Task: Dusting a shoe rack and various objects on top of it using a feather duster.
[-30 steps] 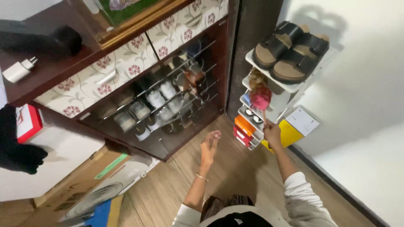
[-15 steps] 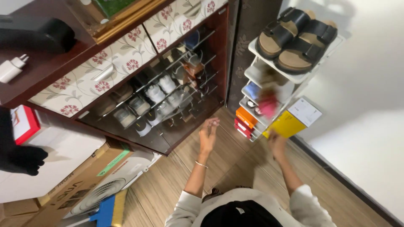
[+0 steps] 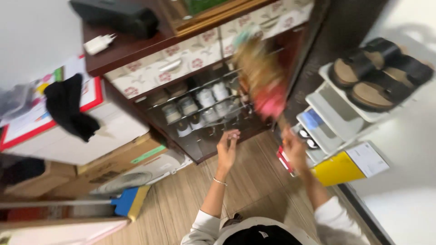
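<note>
My right hand (image 3: 294, 149) grips the handle of a feather duster (image 3: 262, 77) with a pink and brown fluffy head, blurred by motion, raised in front of the dark wooden shoe cabinet (image 3: 136, 50). My left hand (image 3: 228, 146) is held out empty, fingers loosely apart, above the wooden floor and just before the cabinet's open lower shelves. Several pairs of shoes (image 3: 200, 106) sit on the wire racks inside. A white shoe rack (image 3: 338, 111) stands to the right, with a pair of black sandals (image 3: 379, 72) on top.
A yellow box (image 3: 347, 165) leans by the white rack. At left lie a white box with a black cloth (image 3: 68, 106), cardboard boxes and a fan carton (image 3: 136, 174). A white charger (image 3: 101, 44) and a black object (image 3: 118, 16) rest on the cabinet top.
The duster has swung from the white shoe rack leftward to the front of the wooden cabinet. The view has shifted left and blurred. My left hand stays about where it was.
</note>
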